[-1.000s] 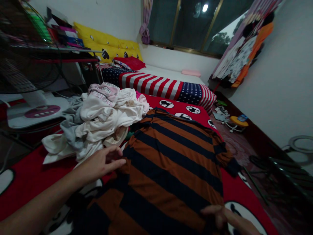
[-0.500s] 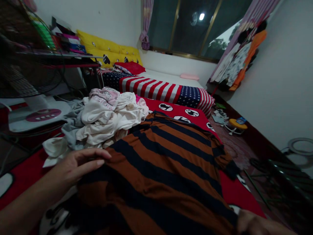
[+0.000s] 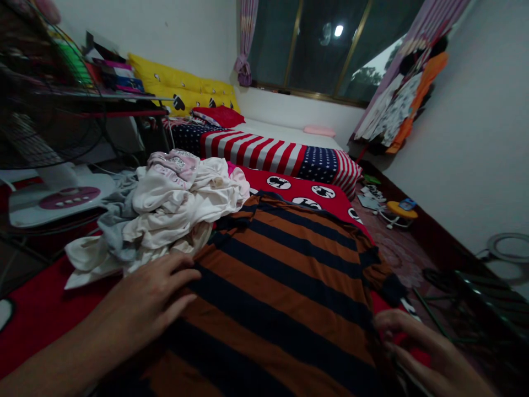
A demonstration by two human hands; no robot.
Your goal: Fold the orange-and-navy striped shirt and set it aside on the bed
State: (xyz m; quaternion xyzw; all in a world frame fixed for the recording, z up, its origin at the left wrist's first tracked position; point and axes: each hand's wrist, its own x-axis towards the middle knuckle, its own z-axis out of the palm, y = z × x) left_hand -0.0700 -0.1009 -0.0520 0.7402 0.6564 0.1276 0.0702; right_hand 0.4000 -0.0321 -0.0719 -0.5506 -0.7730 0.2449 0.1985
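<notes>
A brown-and-navy striped long-sleeved shirt lies spread on a red bedsheet printed with black-and-white circles. My left hand rests flat on the shirt's left side, next to a heap of white, pink and grey clothes. At the shirt's right edge, my right hand hovers with curled, parted fingers. I cannot tell whether those fingers touch the cloth. The shirt's lower part runs out of view.
A standing fan with a white base stands at the left. Beyond the bed lie a flag-patterned blanket and a yellow pillow. Clothes hang at right, above a yellow stool.
My left hand has come down flat on the shirt. My right hand has moved up to the shirt's right edge. The shirt's near part looks smoother.
</notes>
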